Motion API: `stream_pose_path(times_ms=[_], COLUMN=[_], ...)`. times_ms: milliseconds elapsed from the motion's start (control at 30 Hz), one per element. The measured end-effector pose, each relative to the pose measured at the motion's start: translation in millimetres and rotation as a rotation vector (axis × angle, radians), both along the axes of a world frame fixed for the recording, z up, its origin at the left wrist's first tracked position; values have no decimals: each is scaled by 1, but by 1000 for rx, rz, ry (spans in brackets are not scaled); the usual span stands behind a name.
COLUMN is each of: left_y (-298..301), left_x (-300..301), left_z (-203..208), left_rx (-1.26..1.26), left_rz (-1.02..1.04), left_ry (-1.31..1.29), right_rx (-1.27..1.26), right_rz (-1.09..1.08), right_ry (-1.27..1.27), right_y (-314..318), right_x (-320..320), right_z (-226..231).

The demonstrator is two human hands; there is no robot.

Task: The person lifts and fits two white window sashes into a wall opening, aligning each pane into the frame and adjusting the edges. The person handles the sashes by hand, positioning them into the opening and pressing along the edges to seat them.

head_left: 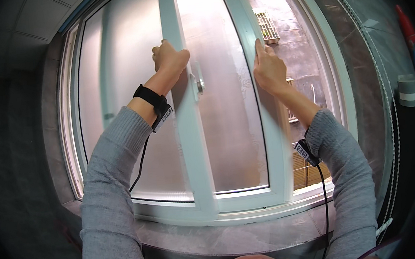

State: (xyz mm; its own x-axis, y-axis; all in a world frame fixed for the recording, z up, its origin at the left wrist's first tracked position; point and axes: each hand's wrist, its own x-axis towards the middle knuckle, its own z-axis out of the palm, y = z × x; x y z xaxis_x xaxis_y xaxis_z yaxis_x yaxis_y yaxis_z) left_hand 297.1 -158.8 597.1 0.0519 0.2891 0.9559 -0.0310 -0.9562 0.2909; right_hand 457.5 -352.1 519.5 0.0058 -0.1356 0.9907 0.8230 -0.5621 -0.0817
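Note:
A sliding window with pale frames fills the middle of the view. My left hand (171,62) is closed, its bent fingers at the centre upright (200,145) above a small latch (200,84). Whatever those fingers hold, if anything, is hidden. My right hand (269,68) grips the outer edge of the right window sash (275,148), its index finger pointing up along the frame. Frosted glass (230,127) lies between my hands. To the left is another frosted pane (134,96).
Right of the sash, an open gap shows an outside wall (291,36) and a barred window cage (267,26). A beaded blind cord (390,112) hangs at the right, near a red-capped bottle (408,30) and a grey container (408,91). Below runs a stone sill (237,234).

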Motion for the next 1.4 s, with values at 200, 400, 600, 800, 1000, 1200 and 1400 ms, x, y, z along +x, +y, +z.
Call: stream_pose_path(times_ms=[200, 400, 600, 800, 1000, 1200, 1400], left_y=[-23, -43, -56, -53, -42, -35, -31], left_x=[11, 19, 14, 12, 22, 24, 21], left_z=[-2, -4, -5, -8, -23, -25, -26], left_rx=[75, 115, 156, 238, 984, 1205, 1234], left_rz=[-14, 139, 38, 68, 375, 452, 526], left_ry=[77, 23, 118, 138, -195, 49, -17], right_rx=[-150, -314, -413, -384, -307, -280, -259], right_rz=[104, 281, 560, 497, 1151, 1500, 1581], right_ry=[-88, -134, -20, -72, 605, 804, 689], right_y=[24, 41, 43, 38, 44, 74, 92], right_x=[-12, -16, -22, -13, 2, 18, 15], right_z=[0, 9, 11, 12, 7, 13, 18])
